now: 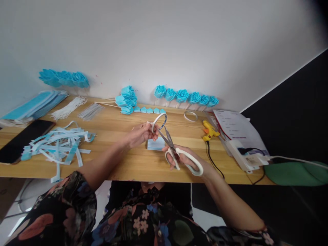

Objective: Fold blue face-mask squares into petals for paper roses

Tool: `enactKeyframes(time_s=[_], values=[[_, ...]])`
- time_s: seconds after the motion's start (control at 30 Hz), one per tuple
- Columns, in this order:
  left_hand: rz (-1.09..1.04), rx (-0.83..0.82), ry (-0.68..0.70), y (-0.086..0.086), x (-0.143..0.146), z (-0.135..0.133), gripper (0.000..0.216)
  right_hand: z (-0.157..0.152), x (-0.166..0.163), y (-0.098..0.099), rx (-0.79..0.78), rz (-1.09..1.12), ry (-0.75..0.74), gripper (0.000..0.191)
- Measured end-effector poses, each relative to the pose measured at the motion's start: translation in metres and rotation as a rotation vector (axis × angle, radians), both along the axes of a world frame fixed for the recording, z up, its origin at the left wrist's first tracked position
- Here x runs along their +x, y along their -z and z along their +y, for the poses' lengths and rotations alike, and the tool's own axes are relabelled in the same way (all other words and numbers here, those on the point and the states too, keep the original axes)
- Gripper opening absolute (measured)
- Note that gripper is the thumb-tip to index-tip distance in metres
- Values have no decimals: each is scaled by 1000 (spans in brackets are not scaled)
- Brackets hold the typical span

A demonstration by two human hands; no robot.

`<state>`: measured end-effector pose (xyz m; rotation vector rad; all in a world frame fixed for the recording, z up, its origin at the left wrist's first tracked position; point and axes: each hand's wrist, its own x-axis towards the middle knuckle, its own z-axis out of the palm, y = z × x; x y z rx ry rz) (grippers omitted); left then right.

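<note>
A black phone (22,141) lies at the far left of a wooden table (110,128), just beside a stack of blue face masks (36,104). Next to it, a tangle of blue and white strips (57,143) spreads toward the front edge, one strip hanging over it. Behind, three blue flowers (65,78) stand out against the pale wall. White cords (69,107) and a bundle of thin gray sticks (91,111) lie side by side ahead of a cluster of blue flowers (127,98) and a row of small blue pieces (150,110).

At center, the person's left hand (141,134) pinches a narrow white tape roll (165,119) between thumb and fingers, raised above a pale blue stack (155,144). The right hand (185,160) grips white-handled scissors (169,140), fingers through the loops, blades parted and pointing at the roll; whether they touch it cannot be told.

Behind the right hand, six more blue flowers (182,96) line the wall near a second white ring (190,120). Farther right lie a yellow glue gun (211,131) with a black cord, printed papers (238,128), a white power strip (238,155) and, at the edge, a green object (294,173).
</note>
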<state>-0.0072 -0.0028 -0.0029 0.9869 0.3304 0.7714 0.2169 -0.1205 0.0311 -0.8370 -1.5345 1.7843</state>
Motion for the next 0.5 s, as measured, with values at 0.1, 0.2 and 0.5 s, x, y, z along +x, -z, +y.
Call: enactKeyframes(time_s=[0.1,0.2,0.5], values=[[28,4,-13,-1,0,-2,60,7,-4,-2,-11,-15,-27,65],[38,16,-8,-2,0,-5,57,12,-9,-4,-11,2,-25,62],[43,95,31,-4,2,-10,56,22,-20,-4,0,52,-14,65]])
